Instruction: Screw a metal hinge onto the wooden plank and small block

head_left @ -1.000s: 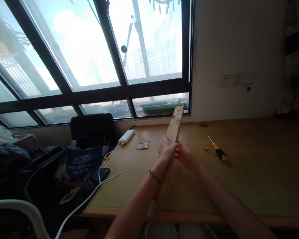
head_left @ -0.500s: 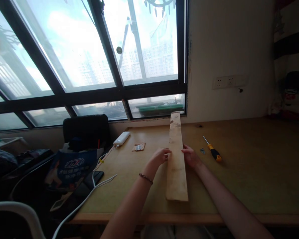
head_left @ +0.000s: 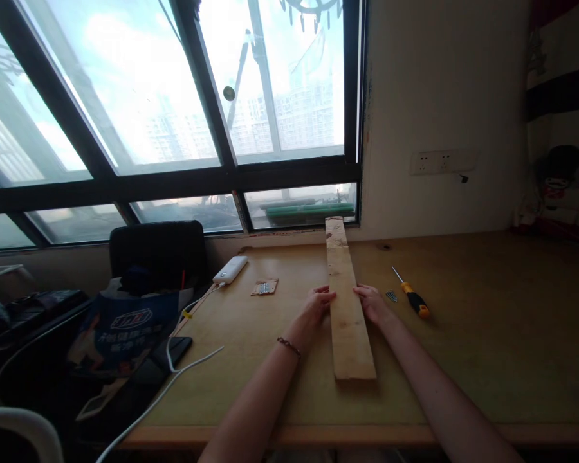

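Observation:
A long wooden board points away from me over the table, its far end near the window and chipped on top. My left hand grips its left edge about midway, with fingers on the rim. Opposite, my right hand holds the right edge; the fingers under the board are hidden. To the right of that hand lie several screws and a screwdriver with a yellow and black handle. Left of the board is a small flat piece with metal parts on it, too small to make out.
A white power bank with a white cable lies at the table's left edge. Beyond that edge stand a black chair and a blue printed bag. The window and a wall with sockets bound the back.
The board's near end has swung to the right and slightly away from me, both hands staying on its edges. The view has shifted slightly.

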A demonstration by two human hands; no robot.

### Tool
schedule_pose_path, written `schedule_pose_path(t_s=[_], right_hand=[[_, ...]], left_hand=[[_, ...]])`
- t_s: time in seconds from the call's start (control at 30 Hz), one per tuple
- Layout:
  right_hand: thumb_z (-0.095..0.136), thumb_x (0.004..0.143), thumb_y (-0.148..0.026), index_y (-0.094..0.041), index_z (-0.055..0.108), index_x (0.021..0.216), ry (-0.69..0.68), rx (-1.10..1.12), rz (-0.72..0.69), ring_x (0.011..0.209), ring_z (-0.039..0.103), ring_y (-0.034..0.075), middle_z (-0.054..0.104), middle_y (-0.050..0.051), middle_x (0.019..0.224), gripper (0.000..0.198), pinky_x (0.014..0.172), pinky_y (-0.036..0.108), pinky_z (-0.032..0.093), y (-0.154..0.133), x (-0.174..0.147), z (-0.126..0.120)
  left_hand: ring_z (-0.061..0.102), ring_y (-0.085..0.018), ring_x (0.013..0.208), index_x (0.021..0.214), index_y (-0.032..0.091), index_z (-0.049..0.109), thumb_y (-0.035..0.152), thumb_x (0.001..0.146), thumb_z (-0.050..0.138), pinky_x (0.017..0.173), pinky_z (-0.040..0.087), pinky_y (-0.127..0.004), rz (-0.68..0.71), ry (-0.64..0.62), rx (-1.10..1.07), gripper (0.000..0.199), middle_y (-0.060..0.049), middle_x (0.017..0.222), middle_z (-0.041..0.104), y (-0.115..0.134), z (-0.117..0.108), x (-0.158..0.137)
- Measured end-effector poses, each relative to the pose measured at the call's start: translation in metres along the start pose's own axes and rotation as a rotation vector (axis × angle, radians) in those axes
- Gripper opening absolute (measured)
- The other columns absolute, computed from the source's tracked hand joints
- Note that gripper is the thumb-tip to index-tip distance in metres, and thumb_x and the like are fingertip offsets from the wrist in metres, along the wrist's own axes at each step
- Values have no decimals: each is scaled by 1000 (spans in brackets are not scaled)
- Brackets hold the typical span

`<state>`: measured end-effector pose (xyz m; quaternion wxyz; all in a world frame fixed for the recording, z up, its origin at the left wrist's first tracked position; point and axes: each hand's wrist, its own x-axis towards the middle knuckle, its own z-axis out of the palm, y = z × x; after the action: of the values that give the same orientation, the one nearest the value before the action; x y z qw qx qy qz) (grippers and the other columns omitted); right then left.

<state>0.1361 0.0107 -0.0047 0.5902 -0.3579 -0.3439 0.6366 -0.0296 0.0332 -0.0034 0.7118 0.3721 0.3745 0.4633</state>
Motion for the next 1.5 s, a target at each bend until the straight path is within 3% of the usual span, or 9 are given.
schedule_pose_path(t_s=[0.07,0.17,0.53,0.87,1.33,1.5], right_hand=[[64,58,-16,-16,63,77,62,-4,2,75,66,23,70,5,74,19,66,32,53,4,3,-4],[63,57,-14,-15,64,79,37,-34,23,73,66,24,71,6,73,22,64,33,54,7,4,-6],[60,54,-13,-13,66,90,32,-52,50,71,66,24,71,8,79,37,62,33,53,10,5,-5],[60,48,-11,-10,66,92,179,-25,42,66,66,24,71,7,71,45,56,30,50,9,11,-15],[61,49,-12,-11,67,91,272,-45,62,68,66,26,70,7,68,43,58,33,52,-2,7,-28],[59,49,-9,-11,67,91,283,-68,74,67,66,25,70,7,69,43,59,33,52,-8,10,-37]], left_hand=[[65,-22,85,88,10,62,4,58,69,78,53,-30,-5,9,-27,31,-13,93,67,-3,0,3],[65,-22,86,87,8,62,4,59,69,80,53,-31,-18,3,-42,30,-14,94,67,-5,-1,7],[65,-21,86,94,8,63,12,68,66,81,52,-31,24,-174,-32,26,-15,96,67,-7,-8,10],[64,-21,88,102,10,61,20,74,62,84,49,-34,59,-260,-60,30,-15,100,66,-15,2,13],[61,-23,94,106,11,60,32,73,64,91,43,-39,124,-299,-19,40,-13,102,65,-27,17,20],[61,-20,95,103,13,59,35,74,62,91,43,-36,122,-216,-22,37,-12,104,64,-30,18,23]])
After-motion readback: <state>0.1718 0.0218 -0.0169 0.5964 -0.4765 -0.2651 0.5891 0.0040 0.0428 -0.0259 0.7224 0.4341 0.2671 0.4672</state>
